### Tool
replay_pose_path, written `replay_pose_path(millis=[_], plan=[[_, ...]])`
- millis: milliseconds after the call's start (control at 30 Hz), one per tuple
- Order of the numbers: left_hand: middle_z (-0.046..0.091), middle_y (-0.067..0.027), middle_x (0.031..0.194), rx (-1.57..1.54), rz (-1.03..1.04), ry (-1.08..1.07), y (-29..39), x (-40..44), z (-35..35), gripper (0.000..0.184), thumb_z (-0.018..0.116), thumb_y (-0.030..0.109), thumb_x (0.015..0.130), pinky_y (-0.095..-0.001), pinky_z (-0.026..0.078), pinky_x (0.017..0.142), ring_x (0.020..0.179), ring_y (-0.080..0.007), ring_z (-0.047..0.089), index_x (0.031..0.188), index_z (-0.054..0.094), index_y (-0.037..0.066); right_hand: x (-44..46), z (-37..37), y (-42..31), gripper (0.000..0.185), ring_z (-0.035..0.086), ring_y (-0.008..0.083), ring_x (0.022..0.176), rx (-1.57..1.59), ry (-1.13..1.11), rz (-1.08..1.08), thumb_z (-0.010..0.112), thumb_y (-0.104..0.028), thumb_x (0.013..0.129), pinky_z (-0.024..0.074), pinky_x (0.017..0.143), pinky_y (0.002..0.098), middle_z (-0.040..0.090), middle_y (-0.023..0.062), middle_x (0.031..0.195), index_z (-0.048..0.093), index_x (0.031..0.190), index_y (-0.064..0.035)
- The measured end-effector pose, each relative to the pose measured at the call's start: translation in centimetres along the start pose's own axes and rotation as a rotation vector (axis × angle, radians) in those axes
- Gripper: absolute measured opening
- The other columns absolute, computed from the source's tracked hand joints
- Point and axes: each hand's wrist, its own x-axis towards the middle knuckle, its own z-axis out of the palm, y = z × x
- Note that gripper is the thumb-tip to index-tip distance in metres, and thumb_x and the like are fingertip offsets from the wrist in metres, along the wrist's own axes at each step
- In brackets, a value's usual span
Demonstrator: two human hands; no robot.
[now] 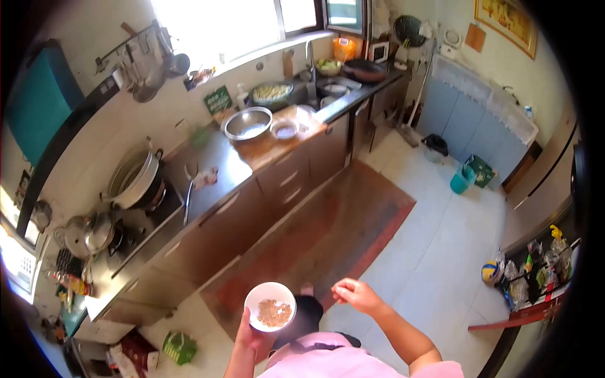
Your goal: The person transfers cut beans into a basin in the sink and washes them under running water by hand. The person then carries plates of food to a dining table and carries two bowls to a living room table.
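My left hand (247, 332) holds a white bowl (251, 300) by its left side, low in the middle of the view. Brown, crumbly bits (274, 312) lie in the bottom of the bowl. To the right of the bowl and apart from it, my right hand (354, 295) is raised over the floor with its fingers curled together. Whether anything small is between those fingers is too small to tell.
Along the left runs a counter (217, 189) with a metal bowl (248, 123) on a wooden board (296, 150). A large pot (135, 183) stands on the stove. A red-brown mat (315, 220) lies on the floor; a crowded shelf (529, 318) is at right.
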Motion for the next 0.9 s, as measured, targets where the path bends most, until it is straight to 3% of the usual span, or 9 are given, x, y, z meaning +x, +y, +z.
replay_pose_path(millis=[67, 133, 200, 300, 367, 500, 733, 900], plan=[[0.041, -0.0131, 0.130, 0.006, 0.031, -0.041, 2.0, 5.2, 1.3, 0.066, 0.033, 0.058, 0.086, -0.0495, 0.039, 0.095, 0.117, -0.0313, 0.043, 0.132, 0.032, 0.010, 2.9, -2.8, 0.8, 0.021, 0.057, 0.0110, 0.074, -0.037, 0.065, 0.028, 0.052, -0.017, 0.089, 0.0495, 0.069, 0.0256, 0.060, 0.0063, 0.086, 0.057, 0.098, 0.0003], [0.040, -0.0126, 0.131, 0.000, 0.024, -0.058, 4.1, 9.3, 2.6, 0.065, 0.031, 0.056, 0.087, -0.0490, 0.038, 0.095, 0.118, -0.0310, 0.042, 0.132, 0.031, 0.010, 4.5, -4.2, -1.0, 0.023, 0.057, 0.0109, 0.070, -0.043, 0.166, 0.051, 0.051, -0.018, 0.089, 0.0484, 0.066, 0.0249, 0.061, 0.0072, 0.084, 0.057, 0.100, 0.0012], [0.039, -0.0135, 0.132, -0.052, -0.029, -0.077, 6.7, 13.4, 4.4, 0.061, 0.035, 0.048, 0.089, -0.0497, 0.030, 0.100, 0.121, -0.0307, 0.038, 0.133, 0.030, 0.006, 6.6, -5.6, -2.5, 0.023, 0.057, 0.0110, 0.069, -0.044, 0.212, 0.061, 0.051, -0.018, 0.089, 0.0483, 0.066, 0.0247, 0.061, 0.0073, 0.085, 0.056, 0.100, 0.0012], [0.040, -0.0127, 0.131, 0.012, -0.004, -0.185, 9.5, 19.4, 6.8, 0.062, 0.030, 0.052, 0.088, -0.0489, 0.033, 0.099, 0.119, -0.0306, 0.041, 0.133, 0.029, 0.009, 10.2, -7.7, -4.2, 0.022, 0.058, 0.0110, 0.069, -0.037, 0.270, 0.085, 0.050, -0.017, 0.089, 0.0483, 0.065, 0.0244, 0.061, 0.0074, 0.085, 0.056, 0.100, 0.0009], [0.041, -0.0126, 0.130, 0.074, -0.010, -0.144, 11.1, 22.5, 7.6, 0.061, 0.033, 0.050, 0.088, -0.0492, 0.033, 0.099, 0.119, -0.0308, 0.041, 0.133, 0.029, 0.008, 12.2, -8.0, -4.9, 0.020, 0.058, 0.0106, 0.068, -0.045, 0.296, 0.045, 0.050, -0.017, 0.088, 0.0480, 0.063, 0.0242, 0.061, 0.0072, 0.085, 0.057, 0.099, -0.0002], [0.041, -0.0134, 0.130, 0.076, 0.007, -0.162, 13.6, 26.8, 9.6, 0.063, 0.037, 0.051, 0.087, -0.0493, 0.034, 0.098, 0.119, -0.0310, 0.041, 0.132, 0.029, 0.007, 16.9, -10.1, -5.6, 0.022, 0.059, 0.0104, 0.069, -0.063, 0.251, 0.109, 0.051, -0.017, 0.088, 0.0477, 0.062, 0.0239, 0.062, 0.0070, 0.084, 0.057, 0.100, 0.0001], [0.040, -0.0147, 0.130, -0.008, 0.058, 0.015, 15.2, 32.5, 9.2, 0.068, 0.044, 0.052, 0.083, -0.0486, 0.034, 0.099, 0.119, -0.0315, 0.041, 0.132, 0.029, 0.007, 30.1, -16.1, -7.4, 0.020, 0.057, 0.0091, 0.068, -0.195, 0.076, 0.118, 0.053, -0.016, 0.087, 0.0485, 0.063, 0.0228, 0.060, 0.0052, 0.081, 0.058, 0.098, -0.0004], [0.041, -0.0149, 0.130, -0.105, 0.269, 0.176, 16.7, 35.5, 11.0, 0.071, 0.048, 0.053, 0.080, -0.0498, 0.037, 0.096, 0.118, -0.0323, 0.042, 0.132, 0.031, 0.008, 43.6, -20.2, -11.0, 0.017, 0.057, 0.0093, 0.065, -0.280, -0.019, 0.056, 0.053, -0.015, 0.085, 0.0482, 0.061, 0.0237, 0.061, 0.0043, 0.078, 0.059, 0.093, -0.0012]])
